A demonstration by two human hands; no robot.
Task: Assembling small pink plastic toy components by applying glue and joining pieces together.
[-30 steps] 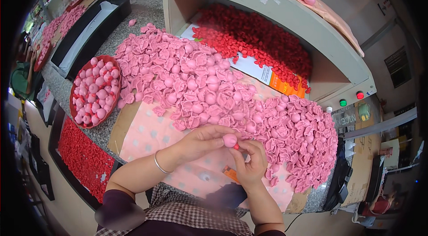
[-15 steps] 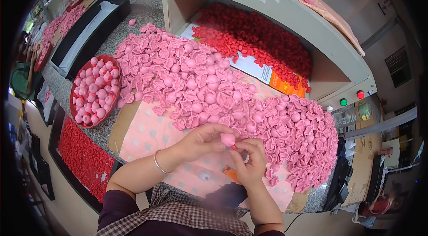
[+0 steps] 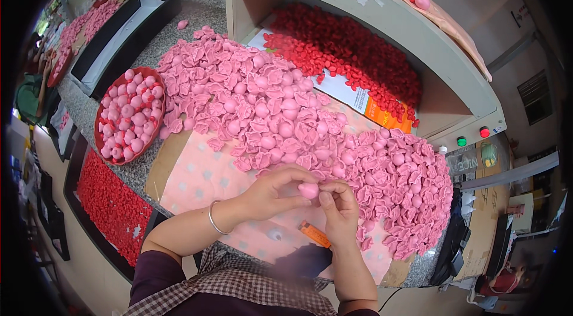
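Both hands meet over the front of a pink spotted cloth [image 3: 203,181]. My left hand [image 3: 271,192], with a bangle on its wrist, pinches a small round pink piece [image 3: 308,190] between thumb and fingers. My right hand [image 3: 337,211] touches the same piece from the right with its fingertips. Just behind the hands lies a big heap of pink hollow caps [image 3: 286,119], spread across the cloth from the back left to the right edge.
A red round basket [image 3: 106,147] full of finished pink balls stands at the left. Red pieces [image 3: 352,59] fill an open grey cabinet at the back. A black tray of red pieces [image 3: 110,208] sits low left. An orange lighter-like item [image 3: 314,235] lies under my right hand.
The hands have stayed in place over the cloth; the fingers have shifted slightly around the pink piece. Nothing else has moved.
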